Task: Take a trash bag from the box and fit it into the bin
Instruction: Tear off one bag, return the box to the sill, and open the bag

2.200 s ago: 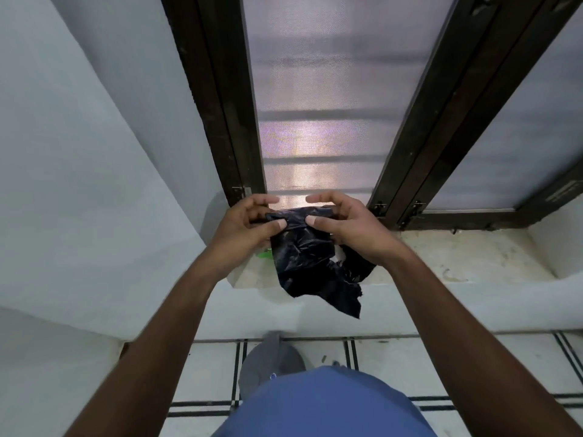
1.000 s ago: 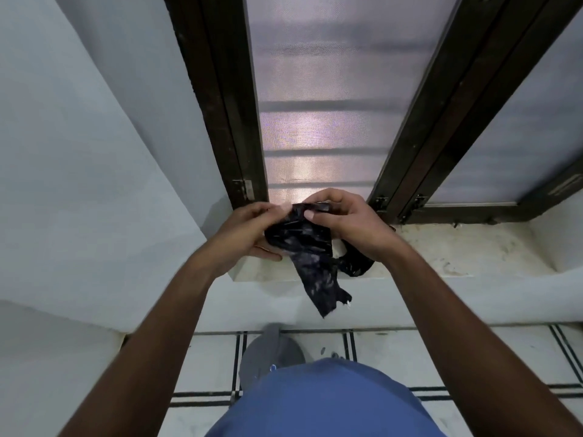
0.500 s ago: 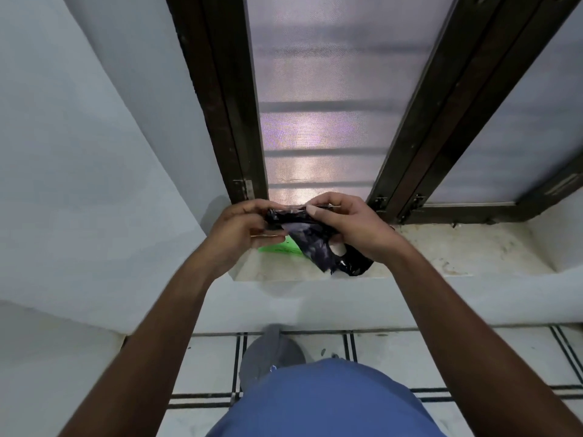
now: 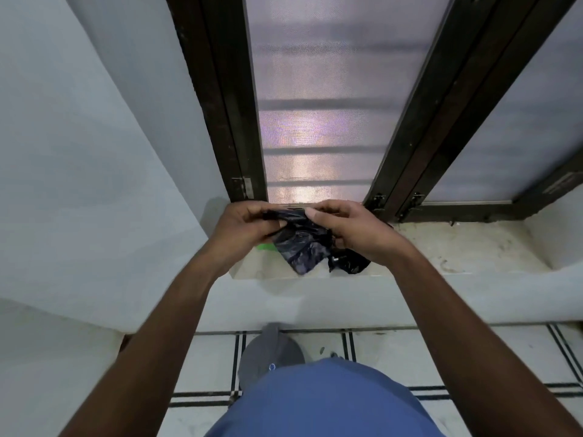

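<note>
I see a pale stone window sill point(image 4: 457, 247), scuffed and stained, running along the foot of the dark window frame point(image 4: 410, 171). Directly on the sill, near its left end, lies something bright green point(image 4: 266, 246); only a sliver of it shows and I cannot tell what it is. A crumpled lump of black plastic point(image 4: 350, 263) seems to rest on the sill just right of that, near its front edge. Below the sill, the floor point(image 4: 457, 357) is white tile with dark double lines.
</note>
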Tool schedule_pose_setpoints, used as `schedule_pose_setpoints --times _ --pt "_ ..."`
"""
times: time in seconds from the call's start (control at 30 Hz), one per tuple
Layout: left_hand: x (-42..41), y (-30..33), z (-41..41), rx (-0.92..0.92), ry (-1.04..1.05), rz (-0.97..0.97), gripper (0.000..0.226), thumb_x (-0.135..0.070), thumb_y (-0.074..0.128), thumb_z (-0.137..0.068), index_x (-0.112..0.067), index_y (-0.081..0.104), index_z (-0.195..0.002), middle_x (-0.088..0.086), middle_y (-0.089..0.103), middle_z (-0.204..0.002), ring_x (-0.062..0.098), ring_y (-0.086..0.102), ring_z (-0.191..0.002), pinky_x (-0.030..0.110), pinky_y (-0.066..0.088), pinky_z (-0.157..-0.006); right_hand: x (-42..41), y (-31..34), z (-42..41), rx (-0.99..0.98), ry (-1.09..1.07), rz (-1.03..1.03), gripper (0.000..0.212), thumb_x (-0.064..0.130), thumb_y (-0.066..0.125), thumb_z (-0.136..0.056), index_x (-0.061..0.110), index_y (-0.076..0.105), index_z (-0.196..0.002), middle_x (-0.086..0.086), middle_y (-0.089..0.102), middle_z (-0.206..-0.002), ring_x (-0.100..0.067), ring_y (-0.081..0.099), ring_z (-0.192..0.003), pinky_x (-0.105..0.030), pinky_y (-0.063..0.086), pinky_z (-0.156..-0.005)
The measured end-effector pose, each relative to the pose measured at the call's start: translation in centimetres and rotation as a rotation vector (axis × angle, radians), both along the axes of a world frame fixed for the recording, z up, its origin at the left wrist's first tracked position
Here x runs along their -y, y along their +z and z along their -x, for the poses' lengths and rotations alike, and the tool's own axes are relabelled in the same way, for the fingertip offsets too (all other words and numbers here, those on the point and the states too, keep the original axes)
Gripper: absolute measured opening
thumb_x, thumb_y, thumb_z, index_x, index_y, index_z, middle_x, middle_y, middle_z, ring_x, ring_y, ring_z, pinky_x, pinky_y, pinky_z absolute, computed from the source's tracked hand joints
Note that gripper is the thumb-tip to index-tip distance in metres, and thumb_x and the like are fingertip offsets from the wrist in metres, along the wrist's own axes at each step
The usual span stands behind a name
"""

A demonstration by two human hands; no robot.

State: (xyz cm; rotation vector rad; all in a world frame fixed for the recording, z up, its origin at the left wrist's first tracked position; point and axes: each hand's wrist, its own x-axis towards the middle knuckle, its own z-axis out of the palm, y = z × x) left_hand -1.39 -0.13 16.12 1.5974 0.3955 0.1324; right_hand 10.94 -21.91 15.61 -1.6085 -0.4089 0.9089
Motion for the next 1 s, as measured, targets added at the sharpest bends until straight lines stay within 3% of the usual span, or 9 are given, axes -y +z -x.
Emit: schedule_pose_setpoints --times 0.07,0.13,0.23,0.33,0.47,0.63,0.8,0.87,1.0 --pt "-0.4 -0.1 0.1 0.026 -0.014 -0.037 0.027 0.012 0.067 -0.098 -0.005 0.083 -0.112 0.004 0.085 -0.103 0.018 0.081 -0.099 0.022 0.063 -0.079 0.1 -0.3 0.0 -0.014 -0.031 -0.047 0.030 0.020 0.075 -0.107 0.004 0.074 -0.132 0.000 0.081 -0.093 -0.008 0.077 -0.076 -0.019 0.057 -0.062" --pt "-0.5 0.0 0.0 0.062 -0.017 0.075 0.032 0.014 0.058 -0.096 -0.002 0.081 -0.110 0.009 0.082 -0.108 0.023 0.078 -0.105 0.028 0.063 -0.084 0.0 -0.4 -0.2 -0.043 -0.053 -0.075 0.027 0.011 0.077 -0.105 0.004 0.074 -0.130 -0.005 0.083 -0.098 -0.017 0.080 -0.085 -0.026 0.063 -0.068" --pt "-0.5 0.2 -0.3 -0.028 -0.050 0.318 0.032 -0.015 0.067 -0.087 -0.008 0.073 -0.118 0.008 0.077 -0.110 0.024 0.077 -0.100 0.036 0.065 -0.080 0.0 -0.5 -0.2 -0.019 -0.047 -0.106 0.019 0.003 0.077 -0.103 0.009 0.077 -0.121 -0.010 0.083 -0.107 -0.025 0.080 -0.095 -0.034 0.066 -0.080" --pt "0.0 0.0 -0.1 -0.218 -0.150 0.201 0.048 -0.045 0.079 -0.096 -0.015 0.069 -0.133 0.009 0.079 -0.120 0.030 0.081 -0.101 0.044 0.067 -0.084 0.0 -0.2 0.0 -0.005 -0.067 -0.137 0.022 -0.008 0.072 -0.103 0.003 0.073 -0.121 -0.009 0.080 -0.099 -0.013 0.078 -0.078 -0.023 0.062 -0.063" --pt "0.1 -0.4 0.2 -0.104 -0.095 0.107 0.032 -0.010 0.081 -0.096 -0.014 0.075 -0.127 0.009 0.082 -0.117 0.024 0.082 -0.100 0.036 0.066 -0.077 0.3 0.1 -0.3 -0.039 -0.077 -0.148 0.029 -0.003 0.072 -0.104 0.011 0.073 -0.129 -0.011 0.081 -0.115 -0.023 0.081 -0.093 -0.035 0.067 -0.075" --pt "-0.3 -0.5 -0.1 -0.021 -0.063 0.066 0.025 0.004 0.077 -0.095 -0.014 0.081 -0.112 -0.003 0.085 -0.098 0.013 0.082 -0.091 0.026 0.065 -0.075 0.4 0.1 -0.7 -0.151 0.080 -0.047 0.047 0.045 0.073 -0.107 0.012 0.071 -0.140 -0.020 0.079 -0.125 -0.034 0.082 -0.096 -0.040 0.070 -0.081" --pt "-1.4 -0.7 0.2 -0.036 -0.127 0.189 0.031 0.011 0.061 -0.097 -0.004 0.083 -0.112 0.008 0.083 -0.117 0.022 0.079 -0.109 0.028 0.064 -0.085 0.2 -0.8 -0.7 -0.075 -0.006 -0.076 0.023 0.012 0.079 -0.103 0.008 0.078 -0.126 -0.015 0.082 -0.111 -0.025 0.081 -0.082 -0.027 0.069 -0.077" --pt "-1.6 -0.8 -0.1 -0.052 -0.098 0.295 0.026 -0.004 0.062 -0.089 -0.007 0.087 -0.098 0.008 0.082 -0.117 0.025 0.078 -0.108 0.032 0.065 -0.085 0.1 -1.0 -0.8 -0.084 -0.014 -0.069 0.024 0.003 0.081 -0.100 0.007 0.079 -0.124 -0.014 0.083 -0.106 -0.024 0.080 -0.084 -0.028 0.069 -0.079" --pt "-1.0 -1.2 -0.8 -0.091 -0.005 -0.098 0.023 -0.032 0.085 -0.091 -0.014 0.079 -0.104 -0.002 0.079 -0.103 0.015 0.075 -0.100 0.030 0.062 -0.086 0.0 -0.8 -0.9 0.006 0.041 -0.009 0.027 -0.002 0.081 -0.098 0.005 0.080 -0.124 -0.014 0.080 -0.103 -0.021 0.079 -0.086 -0.031 0.069 -0.083"
